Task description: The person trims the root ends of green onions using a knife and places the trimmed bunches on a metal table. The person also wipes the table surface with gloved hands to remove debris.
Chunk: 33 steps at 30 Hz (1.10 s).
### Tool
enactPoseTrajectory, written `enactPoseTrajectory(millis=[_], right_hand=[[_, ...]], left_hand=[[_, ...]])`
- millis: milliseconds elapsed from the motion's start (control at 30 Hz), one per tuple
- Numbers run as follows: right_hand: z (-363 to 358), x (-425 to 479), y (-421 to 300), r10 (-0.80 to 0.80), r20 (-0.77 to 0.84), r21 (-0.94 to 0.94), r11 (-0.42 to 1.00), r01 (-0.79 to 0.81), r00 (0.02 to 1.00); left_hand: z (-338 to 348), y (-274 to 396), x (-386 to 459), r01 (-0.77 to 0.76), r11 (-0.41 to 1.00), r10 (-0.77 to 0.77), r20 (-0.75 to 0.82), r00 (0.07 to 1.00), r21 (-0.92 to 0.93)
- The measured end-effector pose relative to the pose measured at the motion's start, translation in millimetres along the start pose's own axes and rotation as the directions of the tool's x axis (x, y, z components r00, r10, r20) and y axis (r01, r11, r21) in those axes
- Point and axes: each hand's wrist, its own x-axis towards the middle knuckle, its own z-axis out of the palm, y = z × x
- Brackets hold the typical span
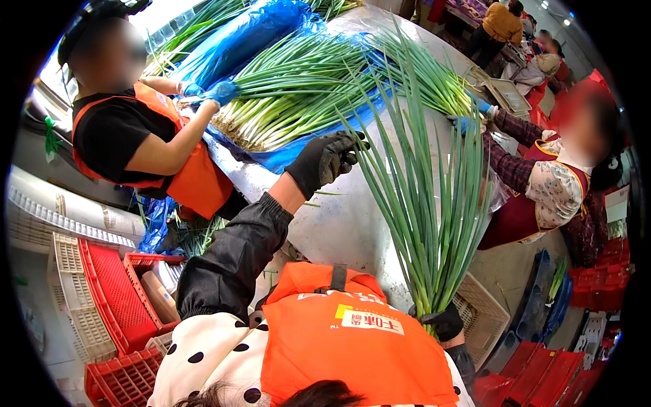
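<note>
My right hand (443, 321), in a black glove, grips the lower part of a bunch of green onions (427, 229) at the right of my orange apron. The long leaves fan upward over the metal table (346, 224). My left hand (330, 160), also black-gloved, is raised at the leaf tips on the bunch's left side, fingers curled; whether it pinches a leaf is unclear. Beyond it, a large pile of green onions (285, 107) with roots and white stalks lies on blue plastic sheeting (285, 162).
A co-worker in an orange apron (196, 175) holds green onions at the left. Another, in a dark red apron (513, 219), holds a bunch (437, 84) at the right. Red crates (119, 292) stand low on the left; a beige crate (483, 315) is beside my right hand.
</note>
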Motion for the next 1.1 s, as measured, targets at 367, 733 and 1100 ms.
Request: enactPoseTrajectory(millis=[367,733,1100], right_hand=[[-8,-1,8,-0.072,-0.056,-0.213,0.975,0.058,0.996],[-16,6,23,-0.092,-0.067,-0.312,0.948,0.067,0.993],[-26,15,37,-0.108,-0.040,-0.370,0.925,0.085,0.993]], left_hand=[[13,-2,4,-0.036,0.997,0.020,-0.208,0.978,-0.073],[-19,9,15,-0.049,0.999,0.051,-0.194,0.980,0.015],[-21,44,-5,0.106,0.986,-0.070,-0.261,0.963,0.129]])
